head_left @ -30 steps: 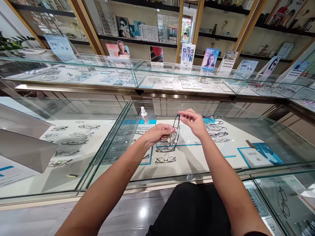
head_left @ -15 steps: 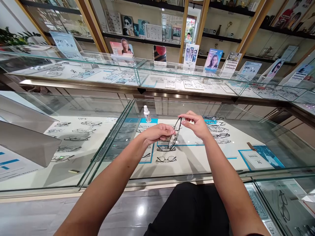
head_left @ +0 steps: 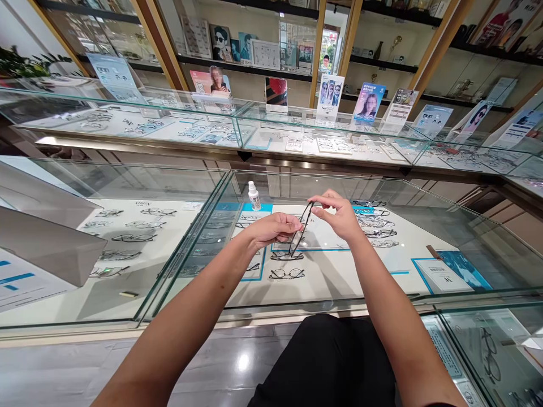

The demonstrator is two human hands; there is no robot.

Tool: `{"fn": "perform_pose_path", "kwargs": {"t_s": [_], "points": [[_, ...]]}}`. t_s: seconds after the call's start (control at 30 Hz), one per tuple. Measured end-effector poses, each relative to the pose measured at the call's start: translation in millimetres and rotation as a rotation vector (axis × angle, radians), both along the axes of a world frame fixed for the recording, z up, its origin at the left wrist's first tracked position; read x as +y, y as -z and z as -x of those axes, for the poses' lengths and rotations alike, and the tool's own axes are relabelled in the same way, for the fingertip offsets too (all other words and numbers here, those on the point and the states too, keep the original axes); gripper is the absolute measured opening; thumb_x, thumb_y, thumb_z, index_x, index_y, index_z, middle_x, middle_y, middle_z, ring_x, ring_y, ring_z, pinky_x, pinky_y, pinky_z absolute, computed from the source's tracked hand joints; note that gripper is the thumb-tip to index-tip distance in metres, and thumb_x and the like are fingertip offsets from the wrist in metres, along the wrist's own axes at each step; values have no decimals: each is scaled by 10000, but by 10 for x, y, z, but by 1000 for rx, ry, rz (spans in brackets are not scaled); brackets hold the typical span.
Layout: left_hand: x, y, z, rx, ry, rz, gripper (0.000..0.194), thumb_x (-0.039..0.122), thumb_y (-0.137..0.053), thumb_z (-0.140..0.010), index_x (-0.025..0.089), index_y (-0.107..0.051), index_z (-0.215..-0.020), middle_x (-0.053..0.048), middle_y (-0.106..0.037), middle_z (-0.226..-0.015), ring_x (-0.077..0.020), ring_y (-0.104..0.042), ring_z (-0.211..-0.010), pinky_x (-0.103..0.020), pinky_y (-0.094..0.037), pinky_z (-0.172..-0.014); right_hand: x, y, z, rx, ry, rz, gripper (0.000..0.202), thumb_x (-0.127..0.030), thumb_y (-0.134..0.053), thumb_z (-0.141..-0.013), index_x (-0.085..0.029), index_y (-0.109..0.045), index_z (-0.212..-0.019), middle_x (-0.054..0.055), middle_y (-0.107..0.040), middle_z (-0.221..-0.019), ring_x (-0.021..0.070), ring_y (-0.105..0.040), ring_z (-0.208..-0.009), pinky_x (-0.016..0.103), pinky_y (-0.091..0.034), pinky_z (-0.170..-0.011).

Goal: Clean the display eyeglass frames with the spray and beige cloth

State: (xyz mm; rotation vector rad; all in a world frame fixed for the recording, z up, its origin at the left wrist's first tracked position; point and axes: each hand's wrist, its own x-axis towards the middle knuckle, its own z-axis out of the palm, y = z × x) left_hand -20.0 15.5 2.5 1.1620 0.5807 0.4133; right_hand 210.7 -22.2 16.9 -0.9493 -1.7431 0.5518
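Observation:
A pair of dark-framed glasses (head_left: 302,232) is held up between my hands, tilted, above the glass counter. My left hand (head_left: 278,228) pinches the glasses at their left side, over a lens. On the upper right, my right hand (head_left: 335,212) grips the top end of the frame between thumb and fingers. A white bottle (head_left: 254,196) stands on the counter just behind my left hand. Below the held pair, two more pairs show under the glass, one of them round-lensed glasses (head_left: 287,274).
The glass counter (head_left: 339,285) holds rows of glasses. At the left stands a white folded card display (head_left: 38,271). Behind, a second glass case (head_left: 237,127) carries upright cards, with shelves beyond. A blue and white leaflet (head_left: 449,274) lies at the right.
The held glasses have turned slightly, and their lower end is a little higher. Both hands keep nearly the same place and grip.

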Motion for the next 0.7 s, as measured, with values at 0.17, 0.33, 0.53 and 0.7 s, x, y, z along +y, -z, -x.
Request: {"fn": "perform_pose_path", "kwargs": {"t_s": [0.17,0.33,0.53,0.7], "points": [[-31,-9,-46,9,-26,-33,432,436,-933,-674,107,-672,-776,-4,-581,-718,-20,-313,-505,-196,-181,-471,8,-1,-23,18,-10,34,325,-474,-731,-910,-267,-786,-1155,2,-514,-840,167,-479,-798,324,-415,-769],[-29,33,-101,73,-53,-160,462,501,-908,-679,115,-668,-763,-33,-615,-758,-34,-339,-520,-199,-227,-482,65,81,-131,283,310,-39,222,-340,-645,-914,-219,-674,-1098,-32,-459,-762,145,-421,-685,293,-379,-678],[-17,70,-137,73,-25,-225,412,503,-855,-747,133,-692,-825,37,-452,-598,-55,-317,-512,-208,-220,-495,-422,429,-449,-28,634,-67,200,-307,-505,-963,-217,-625,-1096,27,-613,-918,179,-541,-787,324,-442,-780],[-82,38,-198,63,-42,-245,400,485,-866,-738,141,-674,-809,56,-403,-567,-59,-319,-507,-217,-198,-495,-1072,783,-690,-283,709,16,177,-308,-476,-999,-204,-607,-1057,62,-650,-975,202,-573,-793,351,-452,-798]]}}
